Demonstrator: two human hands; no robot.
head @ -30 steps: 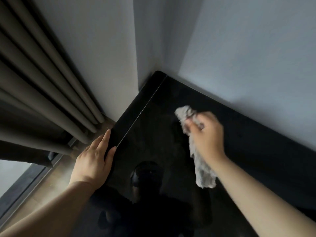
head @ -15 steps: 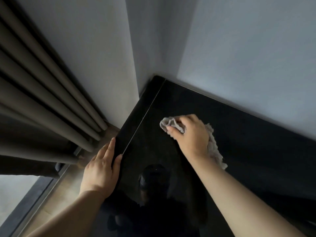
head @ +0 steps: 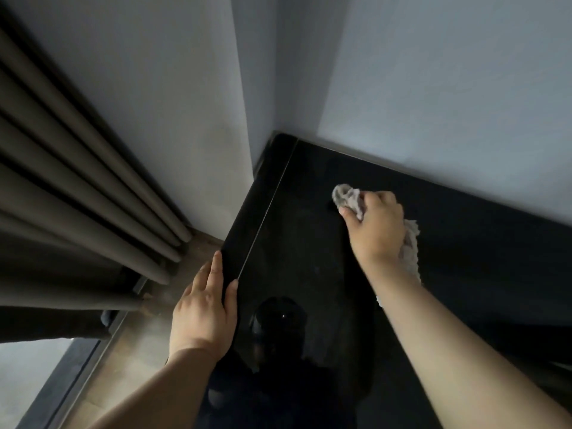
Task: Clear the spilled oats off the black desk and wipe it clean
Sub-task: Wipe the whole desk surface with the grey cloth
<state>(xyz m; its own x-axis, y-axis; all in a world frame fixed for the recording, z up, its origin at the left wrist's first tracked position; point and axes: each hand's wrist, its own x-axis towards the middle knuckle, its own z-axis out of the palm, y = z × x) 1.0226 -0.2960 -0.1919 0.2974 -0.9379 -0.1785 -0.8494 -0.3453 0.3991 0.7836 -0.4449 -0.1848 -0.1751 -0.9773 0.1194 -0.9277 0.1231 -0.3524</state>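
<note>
The glossy black desk fills the lower middle and right, its far corner tucked into the wall corner. My right hand grips a crumpled grey-white cloth and presses it on the desk near the back wall; more of the cloth trails out behind my wrist. My left hand lies flat with straight fingers on the desk's left edge, thumb on the top surface. I see no oats on the dark surface.
White walls meet in a corner just behind the desk. Brown curtains hang at the left, over a wooden floor strip and a window frame at the lower left. The desk reflects a dark figure.
My right hand lowered the hanging cloth onto the desk, then slid it toward the back wall. My left hand kept its place on the desk's left edge.
</note>
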